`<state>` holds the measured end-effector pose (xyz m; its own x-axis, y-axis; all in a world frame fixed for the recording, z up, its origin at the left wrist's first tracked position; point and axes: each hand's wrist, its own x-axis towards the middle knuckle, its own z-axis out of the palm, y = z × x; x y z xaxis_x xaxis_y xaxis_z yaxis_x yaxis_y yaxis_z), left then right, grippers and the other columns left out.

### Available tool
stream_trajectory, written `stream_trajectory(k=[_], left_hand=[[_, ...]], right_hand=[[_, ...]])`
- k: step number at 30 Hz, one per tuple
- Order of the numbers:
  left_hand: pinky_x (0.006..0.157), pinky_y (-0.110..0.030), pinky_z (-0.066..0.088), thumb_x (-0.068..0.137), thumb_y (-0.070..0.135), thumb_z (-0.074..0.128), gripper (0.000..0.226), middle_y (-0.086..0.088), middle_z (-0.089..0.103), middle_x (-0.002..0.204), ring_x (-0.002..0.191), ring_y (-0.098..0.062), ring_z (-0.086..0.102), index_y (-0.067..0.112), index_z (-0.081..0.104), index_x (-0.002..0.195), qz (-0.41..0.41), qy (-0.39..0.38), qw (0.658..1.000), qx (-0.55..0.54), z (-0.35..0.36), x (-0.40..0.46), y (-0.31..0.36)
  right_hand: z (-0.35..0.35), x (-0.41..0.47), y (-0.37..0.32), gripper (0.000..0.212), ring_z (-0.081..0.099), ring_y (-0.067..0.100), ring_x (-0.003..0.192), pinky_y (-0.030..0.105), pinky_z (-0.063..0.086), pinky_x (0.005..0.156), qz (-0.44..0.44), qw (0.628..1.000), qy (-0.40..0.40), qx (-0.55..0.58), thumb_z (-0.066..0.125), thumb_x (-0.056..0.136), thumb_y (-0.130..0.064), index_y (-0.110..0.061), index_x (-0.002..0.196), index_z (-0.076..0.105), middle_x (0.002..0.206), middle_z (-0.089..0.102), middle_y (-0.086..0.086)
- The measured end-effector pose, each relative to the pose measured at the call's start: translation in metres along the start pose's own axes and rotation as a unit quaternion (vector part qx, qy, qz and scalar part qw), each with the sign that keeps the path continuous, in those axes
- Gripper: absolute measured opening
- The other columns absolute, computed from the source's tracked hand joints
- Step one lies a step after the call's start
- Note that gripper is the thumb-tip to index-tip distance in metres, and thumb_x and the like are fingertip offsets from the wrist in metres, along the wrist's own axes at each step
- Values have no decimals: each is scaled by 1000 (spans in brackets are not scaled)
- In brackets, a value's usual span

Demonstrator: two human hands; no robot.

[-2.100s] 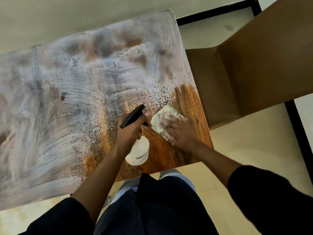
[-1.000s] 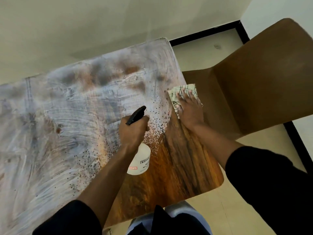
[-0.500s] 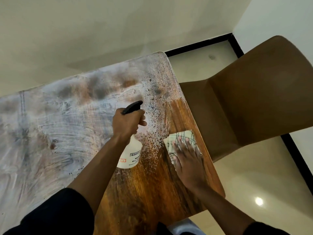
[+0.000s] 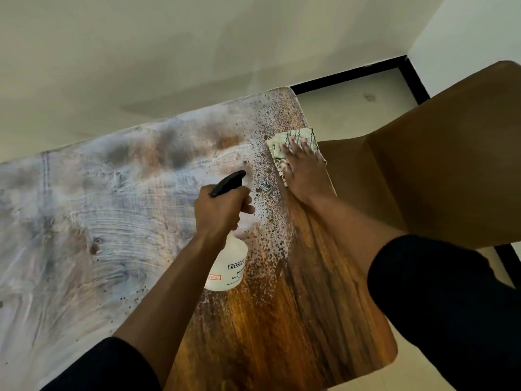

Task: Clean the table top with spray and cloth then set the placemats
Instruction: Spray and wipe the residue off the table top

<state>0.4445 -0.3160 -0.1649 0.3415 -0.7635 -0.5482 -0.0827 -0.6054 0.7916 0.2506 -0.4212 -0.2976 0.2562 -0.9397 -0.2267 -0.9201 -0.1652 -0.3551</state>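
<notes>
Your left hand [image 4: 222, 210] grips the spray bottle [image 4: 227, 263] above the table top [image 4: 310, 320]. Your right hand [image 4: 306, 167] lies flat with straight fingers, pressing the cloth [image 4: 293, 139] at the table's far right edge, beside the brown chair [image 4: 437, 165].

On the label of the spray bottle [image 4: 225, 266], the letters "KISSAN" are read, cut off at the edge. Smaller lines below and a small red mark cannot be made out.
</notes>
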Motion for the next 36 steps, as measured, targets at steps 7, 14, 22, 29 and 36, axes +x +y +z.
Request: stream_trajectory(k=[7,14,22,29,36], left_hand=[[53,-30,41,92,14,73,18,-13,79,73,59,-22,61,21,77,76,-26,-8,1000,-5,10,7,3],[52,-29,40,91,12,71,26,-13,78,72,59,-26,55,23,80,70,-16,-20,1000,3,18,13,-2],[51,-29,41,91,9,70,51,-9,77,69,71,-34,64,46,77,57,-1,-35,999,1,25,12,-4],[51,-29,40,89,11,72,26,-14,78,72,54,-23,53,29,79,71,-18,-38,999,2,33,10,1],[52,-31,40,91,12,72,18,-13,77,70,55,-26,55,15,80,76,-36,-41,999,0,46,1,-3]], right_hand=[[22,-111,5,55,2,17,158,49,13,126,14,999,38,-7,30,108,-39,-32,161,21,170,14,-5],[29,-121,19,53,2,19,158,50,15,125,35,999,36,5,29,109,-38,-32,161,23,170,17,-3],[-1,5,23,56,1,23,158,51,17,125,34,999,10,-38,30,109,-37,-28,163,15,171,7,-1],[24,-111,40,55,1,22,158,51,24,123,33,998,40,-25,27,110,-38,-24,163,18,171,7,-2],[51,-234,44,61,0,23,158,54,27,122,80,996,32,-29,32,108,-38,-24,164,12,172,5,1]])
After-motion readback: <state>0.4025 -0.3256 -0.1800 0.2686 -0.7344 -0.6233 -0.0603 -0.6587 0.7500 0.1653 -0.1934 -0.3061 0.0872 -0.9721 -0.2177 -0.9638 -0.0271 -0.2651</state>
